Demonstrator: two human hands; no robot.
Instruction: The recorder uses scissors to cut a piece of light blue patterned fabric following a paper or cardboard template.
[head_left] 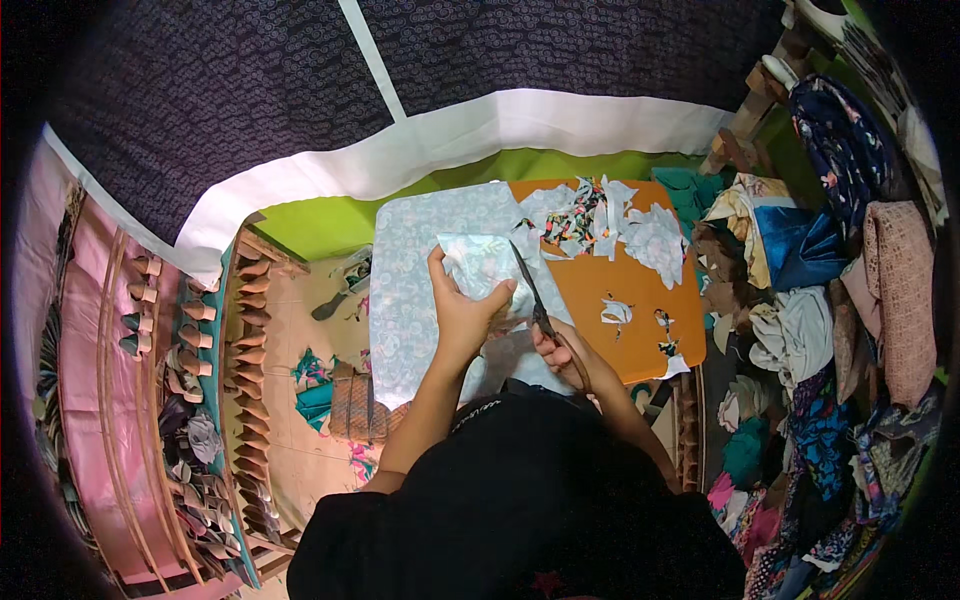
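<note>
"Between the left hand [468, 308] and the right hand [562, 352], what did the head view show?"

"A pale patterned piece [478, 262], pinched in the left hand, with the thumb over its near part and a finger at its left edge. The right hand was closed round the handles of the dark scissors [532, 285]."

"Where did the blades point?"

"Away from the person, along the right side of the piece. Whether they were biting into it, I could not tell."

"And below the hands?"

"A big pale sheet [405, 270] covered the left part of the orange surface [655, 300]. Beyond the right hand lay a heap of scraps [580, 215], white and dark floral, and to that hand's right, near it, a small pale scrap [616, 313]."

"Farther out?"

"Well to the left of the left hand, a row of brown pointed pieces [253, 357] ran along a rack. Well to the right of the right hand, folded and crumpled cloths [795, 330] were piled up."
</note>
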